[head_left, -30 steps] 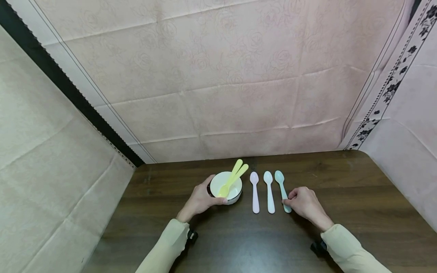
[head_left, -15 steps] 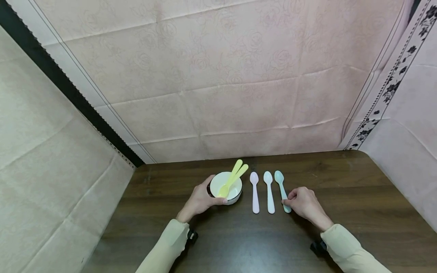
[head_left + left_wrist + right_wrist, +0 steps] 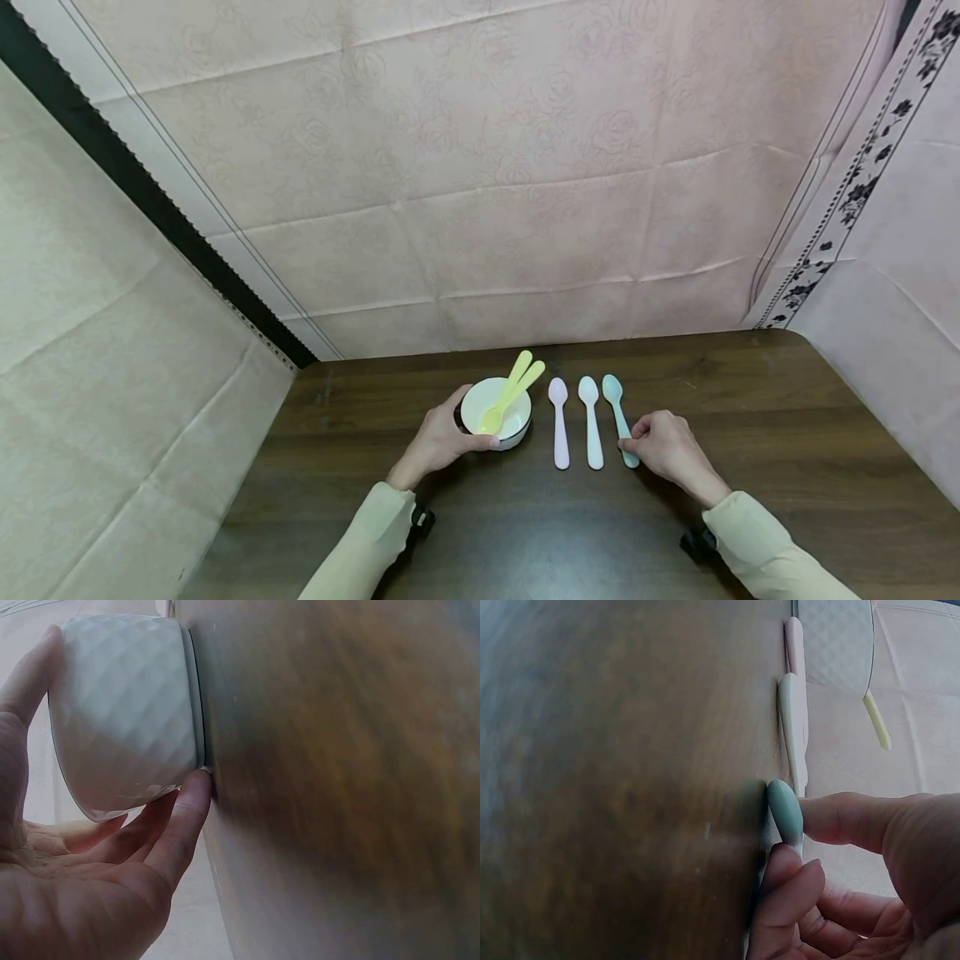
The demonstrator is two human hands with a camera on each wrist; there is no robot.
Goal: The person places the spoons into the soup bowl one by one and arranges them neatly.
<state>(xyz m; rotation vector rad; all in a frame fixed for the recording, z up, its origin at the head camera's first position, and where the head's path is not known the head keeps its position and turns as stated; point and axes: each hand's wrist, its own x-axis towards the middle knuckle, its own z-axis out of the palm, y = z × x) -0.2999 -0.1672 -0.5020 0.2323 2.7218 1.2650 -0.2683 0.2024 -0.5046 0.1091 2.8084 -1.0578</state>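
Observation:
My left hand (image 3: 441,437) grips a small white bowl (image 3: 124,697) from its left side, thumb near the front and fingers round the back. The bowl stands upright on the table, and its wall has a quilted diamond pattern in the left wrist view. Two yellow spoons (image 3: 497,414) lean in it with their handles over the far right rim. Right of the bowl lie a lilac spoon (image 3: 560,427), a pale blue spoon (image 3: 592,427) and a teal spoon (image 3: 617,407), bowls pointing away. My right hand (image 3: 671,446) pinches the teal spoon's handle (image 3: 785,810) near its end, low at the table.
The brown wooden table (image 3: 525,533) has a rounded far right corner. A pale patterned cloth (image 3: 487,167) hangs behind it, with further cloth (image 3: 112,400) at the left and more cloth (image 3: 900,358) at the right.

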